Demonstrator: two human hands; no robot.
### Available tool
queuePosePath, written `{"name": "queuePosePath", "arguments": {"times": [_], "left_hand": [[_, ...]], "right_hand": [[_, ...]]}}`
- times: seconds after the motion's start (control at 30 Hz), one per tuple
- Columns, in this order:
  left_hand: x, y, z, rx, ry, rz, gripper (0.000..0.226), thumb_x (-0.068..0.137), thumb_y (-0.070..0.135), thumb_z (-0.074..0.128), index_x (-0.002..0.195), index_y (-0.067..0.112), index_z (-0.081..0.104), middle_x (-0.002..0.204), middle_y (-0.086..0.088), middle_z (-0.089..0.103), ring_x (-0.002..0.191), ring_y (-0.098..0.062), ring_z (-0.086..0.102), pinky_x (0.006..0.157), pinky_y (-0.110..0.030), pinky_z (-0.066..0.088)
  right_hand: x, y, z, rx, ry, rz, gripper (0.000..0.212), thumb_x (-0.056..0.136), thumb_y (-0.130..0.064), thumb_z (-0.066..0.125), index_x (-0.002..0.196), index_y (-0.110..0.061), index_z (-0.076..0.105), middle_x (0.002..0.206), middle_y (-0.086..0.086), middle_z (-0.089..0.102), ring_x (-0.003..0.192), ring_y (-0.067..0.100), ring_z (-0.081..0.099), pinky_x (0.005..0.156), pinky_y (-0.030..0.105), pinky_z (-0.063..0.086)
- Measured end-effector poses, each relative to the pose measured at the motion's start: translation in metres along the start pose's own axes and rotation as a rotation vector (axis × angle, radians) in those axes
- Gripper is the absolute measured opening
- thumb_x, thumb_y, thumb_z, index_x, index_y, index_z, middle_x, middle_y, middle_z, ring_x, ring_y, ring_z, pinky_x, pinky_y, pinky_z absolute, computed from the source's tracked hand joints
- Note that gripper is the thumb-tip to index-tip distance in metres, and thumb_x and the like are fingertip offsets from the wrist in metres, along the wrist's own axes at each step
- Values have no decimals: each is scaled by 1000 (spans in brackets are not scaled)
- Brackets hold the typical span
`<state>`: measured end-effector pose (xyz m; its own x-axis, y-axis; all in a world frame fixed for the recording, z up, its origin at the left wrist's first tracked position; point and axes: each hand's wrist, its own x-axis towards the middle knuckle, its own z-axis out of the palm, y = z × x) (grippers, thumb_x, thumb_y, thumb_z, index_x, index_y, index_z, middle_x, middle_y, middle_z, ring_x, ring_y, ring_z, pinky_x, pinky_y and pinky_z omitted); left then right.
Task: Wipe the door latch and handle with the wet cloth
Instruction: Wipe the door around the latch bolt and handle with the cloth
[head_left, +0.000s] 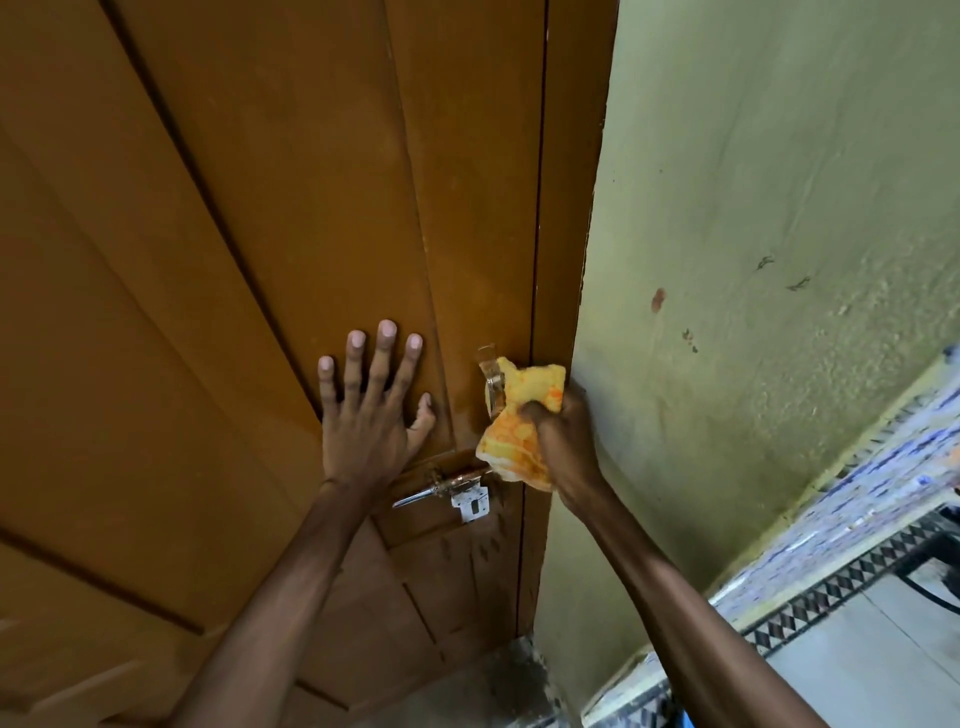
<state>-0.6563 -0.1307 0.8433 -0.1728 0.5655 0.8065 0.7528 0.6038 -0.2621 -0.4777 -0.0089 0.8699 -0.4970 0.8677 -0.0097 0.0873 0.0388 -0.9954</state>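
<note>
A brown wooden door (260, 260) fills the left and middle of the view. Its metal handle (491, 382) stands upright near the door's right edge, and a metal sliding latch (452, 488) sits just below it. My right hand (563, 441) is closed around a bunched yellow-orange cloth (519, 415), which presses against the handle and hides its lower part. My left hand (374, 410) lies flat on the door with fingers spread, left of the handle and just above the latch.
The brown door frame (566, 234) runs up beside the handle. A pale green wall (753, 260) with a few marks fills the right. Patterned tile trim (857, 571) and grey floor lie at the lower right.
</note>
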Motion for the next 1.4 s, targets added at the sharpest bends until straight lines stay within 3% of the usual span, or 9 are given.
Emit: {"name": "queuePosePath", "arguments": {"times": [0.17,0.3,0.4,0.57,0.7,0.8,1.0,1.2,1.4], "left_hand": [[0,1,1,-1,15,-2,81,97,52,46,161,24,5,167,-2,-17,154,-26,-17,124,-51,-9],[0,1,0,11,12,-1,80,97,53,45,161,24,5,167,-3,-17,154,-27,-17,124,-51,-9],[0,0,1,-9,18,-2,81,96,52,47,161,24,7,167,-2,-16,154,-26,-17,124,-51,-9],[-1,1,1,-13,22,-9,80,96,52,48,160,25,8,167,-1,-17,154,-25,-17,125,-50,-9],[1,1,-1,-10,12,-12,80,96,51,48,160,25,9,167,-2,-17,154,-26,-17,124,-50,-9],[0,1,1,-13,12,-12,80,95,51,48,160,25,9,167,-1,-16,154,-26,-15,125,-50,-9],[-1,1,2,-15,22,-11,79,96,51,47,160,25,10,168,-1,-14,154,-26,-14,125,-51,-7],[1,1,1,-8,13,-12,82,95,51,48,161,25,7,168,-2,-14,155,-27,-14,125,-51,-7],[1,0,0,-24,14,0,84,95,52,48,161,26,2,167,-2,-16,154,-26,-15,125,-51,-8]], "right_hand": [[1,10,-2,-329,-98,-106,37,91,9,48,122,-3,64,111,11,69,98,21,66,72,13,48],[20,-23,-10,-49,-162,91,22,93,-4,50,105,-6,69,83,3,67,66,13,62,51,19,52],[19,-15,-3,45,-49,139,35,85,8,46,102,-12,70,93,5,70,77,15,65,70,33,57],[4,21,3,-426,-33,-221,33,84,11,55,113,1,67,108,13,70,101,26,66,85,23,49],[25,-23,-4,-158,-125,71,23,94,-6,51,107,-6,70,93,7,70,85,24,67,68,30,52],[22,-28,0,1,-55,179,22,91,-1,51,98,-6,71,86,8,70,78,24,66,69,36,57],[7,5,4,-460,-74,-173,25,88,4,57,108,-2,70,104,14,72,96,28,67,89,35,54],[27,-39,-3,-20,-86,239,19,94,-6,52,101,-2,70,82,9,68,70,22,64,58,27,49],[13,6,8,-553,-7,-184,18,91,-4,58,104,-5,72,98,14,73,93,30,68,76,27,51]]}}
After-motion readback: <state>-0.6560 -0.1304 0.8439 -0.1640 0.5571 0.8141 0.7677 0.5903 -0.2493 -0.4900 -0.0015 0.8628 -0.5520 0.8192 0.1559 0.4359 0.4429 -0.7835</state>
